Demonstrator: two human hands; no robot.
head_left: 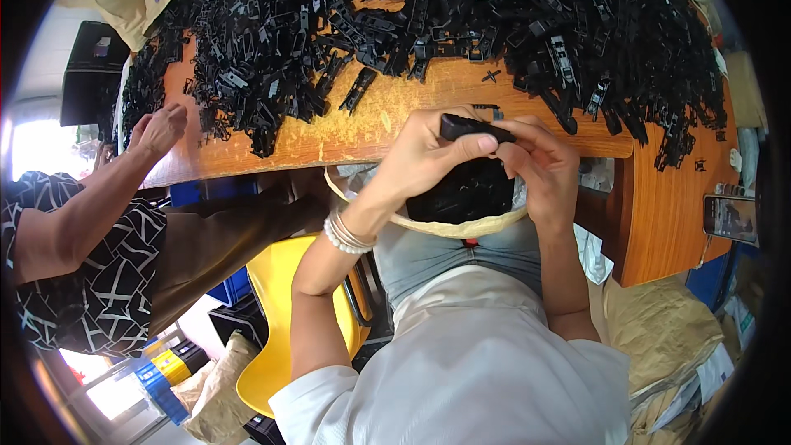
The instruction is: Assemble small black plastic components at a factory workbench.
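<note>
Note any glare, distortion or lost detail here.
Head view: the wooden table looks bowed by the fisheye, and corners go black; head view: daylight washes out the far-left window; head view: the held black plastic part shows little surface detail.

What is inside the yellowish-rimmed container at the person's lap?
Black plastic parts show inside the yellowish rim, with whitish lining at the sides. The left hand and right hand partly cover the opening; anything beneath the top layer is hidden.

It was a workshop: black plastic parts [577, 25] lay heaped on a wooden bench [362, 119], with brown paper sacks [659, 334] and plastic crates [158, 389] nearby.
</note>
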